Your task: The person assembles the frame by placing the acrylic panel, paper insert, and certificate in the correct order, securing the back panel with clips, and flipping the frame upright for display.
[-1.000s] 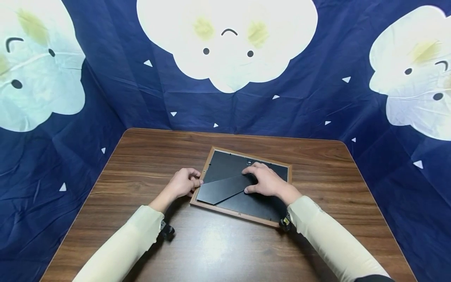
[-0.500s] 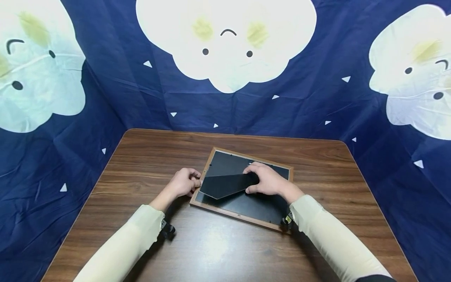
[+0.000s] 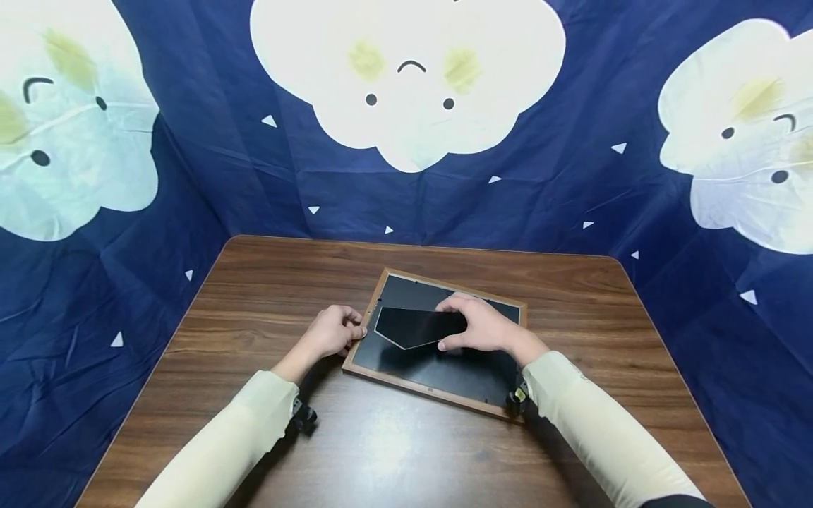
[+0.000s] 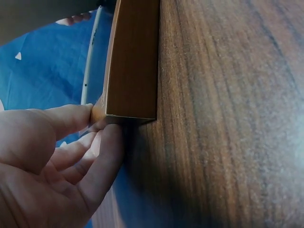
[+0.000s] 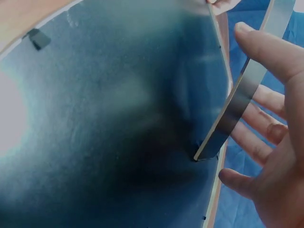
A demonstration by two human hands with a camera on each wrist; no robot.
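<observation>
Frame (image 3: pixel 395 381) lies back-up on the surface (image 3: pixel 394 451), approx. mid, set at an angle. L hand (image 3: pixel 328 330) pinches its left short side, thumb above, fingers below. R hand (image 3: pixel 480 326) grips the stand flap (image 3: pixel 416 328), thumb one side, fingers the other; flap tilts up off the backing board (image 3: pixel 470 370).

Risks, my read: flap forced past its hinge's limit → hinge tears or board bows; hinge itself hidden, can't tell how much travel's left. R fingers slip → flap prob. snaps down on the board, poss. nipping a fingertip. L pinch is on one side only, so a hard pull w/ R could swivel or tip the frame & scuff the surface. Small retaining tab (image 5: pixel 39 39) at board's edge could snag skin; if tabs are loose, board might lift too.

Brands/labels: none readable. Yellow-green patch on R wrist camera (image 3: pixel 519 392) may be a label, too small to read. Backdrop (image 3: pixel 419 197): cloud faces & triangles, no visible text.
</observation>
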